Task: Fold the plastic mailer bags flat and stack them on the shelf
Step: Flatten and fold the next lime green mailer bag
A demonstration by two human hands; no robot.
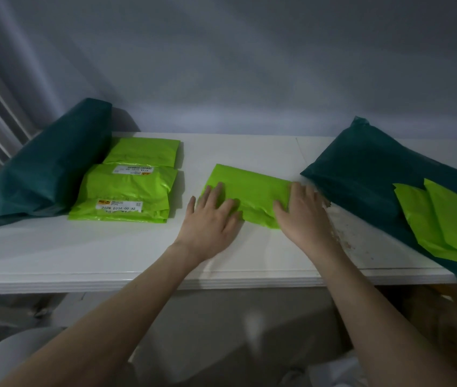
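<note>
I am pressing a lime-green mailer bag (246,191) flat on the white shelf (137,255), roughly in its middle, with both hands spread on top of it. My left hand (210,219) is lying palm-down over the bag's near left corner, fingers straight and fanned; my right hand (302,213) is doing the same at the near right corner, slightly blurred. Neither hand is curling round anything; they are only bearing down on the plastic. To do this well, I judge I should be sweeping outward from the centre so trapped air escapes and the crease sets sharp, keeping both palms low so the slick film is not sliding on the smooth top. The folded stack (126,196) of green bags with labels is sitting to my left, well apart from this bag, with another folded bag (143,150) just behind it. More unfolded green bags (445,224) are waiting at my right on a dark green bag (367,174).
</note>
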